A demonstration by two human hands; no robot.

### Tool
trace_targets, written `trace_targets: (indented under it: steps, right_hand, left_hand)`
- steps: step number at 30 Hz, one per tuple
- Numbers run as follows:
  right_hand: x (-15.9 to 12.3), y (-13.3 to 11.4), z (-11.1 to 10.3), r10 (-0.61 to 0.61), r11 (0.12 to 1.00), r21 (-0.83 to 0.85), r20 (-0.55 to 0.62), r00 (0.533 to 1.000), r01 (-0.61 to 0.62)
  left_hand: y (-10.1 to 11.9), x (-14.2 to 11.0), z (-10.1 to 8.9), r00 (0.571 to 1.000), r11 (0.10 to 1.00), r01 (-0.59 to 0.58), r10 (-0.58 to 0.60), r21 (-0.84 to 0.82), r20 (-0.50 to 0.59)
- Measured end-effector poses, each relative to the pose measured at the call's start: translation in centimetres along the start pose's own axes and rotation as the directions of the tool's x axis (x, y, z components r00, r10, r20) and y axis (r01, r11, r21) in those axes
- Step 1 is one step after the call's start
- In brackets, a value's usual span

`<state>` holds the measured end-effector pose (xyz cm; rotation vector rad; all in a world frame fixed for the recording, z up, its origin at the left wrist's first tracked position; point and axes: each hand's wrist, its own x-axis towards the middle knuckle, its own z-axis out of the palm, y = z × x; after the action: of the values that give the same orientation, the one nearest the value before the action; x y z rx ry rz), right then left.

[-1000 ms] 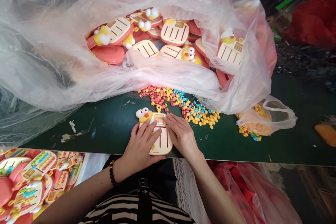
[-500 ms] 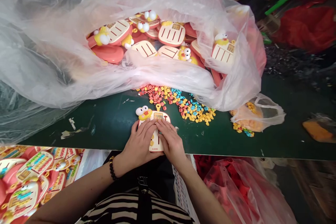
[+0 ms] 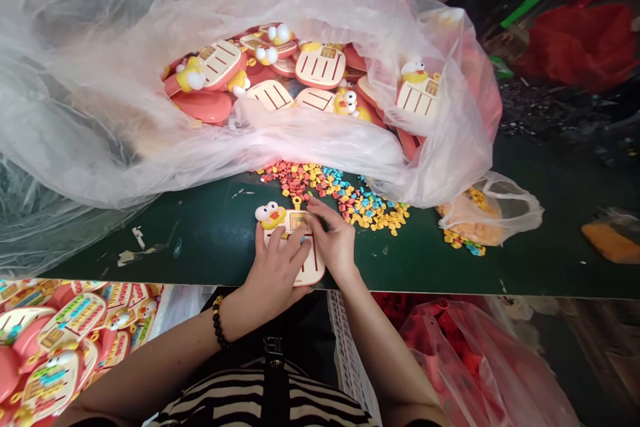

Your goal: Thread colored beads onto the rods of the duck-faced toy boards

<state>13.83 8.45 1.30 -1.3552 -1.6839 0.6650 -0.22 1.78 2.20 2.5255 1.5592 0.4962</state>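
On the table edge in front of me lies a cream and red toy slider board (image 3: 310, 271) with a yellow duck head, bulging white eyes and slots in its face. My left hand (image 3: 275, 260) wraps its left side, fingers bent over the slots and thumb at the lower edge. Over the board's upper right corner is my right hand (image 3: 336, 240), its fingers drawn together near the small printed panel; whatever is between them is too small to make out. Just beyond the board, small red, yellow and blue plastic pieces (image 3: 377, 207) lie in a loose heap.
A large clear plastic bag (image 3: 320, 137) full of similar boards spreads across the back. A small bag (image 3: 480, 217) with more pieces sits at right. Boards with coloured pieces in them (image 3: 70, 323) fill the lower left. Red plastic bags (image 3: 465, 360) are below the table's right side.
My right hand has moved from the middle of the board to its upper right corner. My left fingers have bent and spread over the slots, and the board has shifted slightly.
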Motion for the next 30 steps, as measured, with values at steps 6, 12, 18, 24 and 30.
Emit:
trace_targets:
  steps: [6, 12, 18, 24, 30]
  right_hand:
    - [-1.6, 1.1, -1.5, -0.129, 0.935, -0.316, 0.124, 0.984, 0.162]
    - [-1.1, 1.1, -2.5, -0.024, 0.976, -0.212, 0.132, 0.991, 0.052]
    - [-0.1, 1.9, -3.4, 0.013, 0.988, -0.155, 0.199, 0.980, 0.018]
    - [-0.3, 1.1, -1.8, -0.034, 0.991, -0.134, -0.030, 0.999, 0.029]
    - [-0.9, 0.6, -2.4, -0.285, 0.889, -0.277, 0.288, 0.914, 0.364]
  left_hand:
    - [-0.5, -1.4, 1.3, 0.993, 0.996, -0.052, 0.044, -0.077, -0.106]
    - [-0.7, -1.6, 1.4, 0.994, 0.993, -0.051, 0.039, -0.111, -0.104]
    - [-0.8, -1.7, 1.6, 0.989, 0.990, -0.077, 0.061, -0.115, -0.134]
    - [-0.9, -1.6, 1.6, 0.987, 0.989, -0.086, 0.068, -0.123, -0.148]
    - [-0.8, -1.5, 1.5, 0.991, 0.989, -0.066, 0.049, -0.132, -0.128]
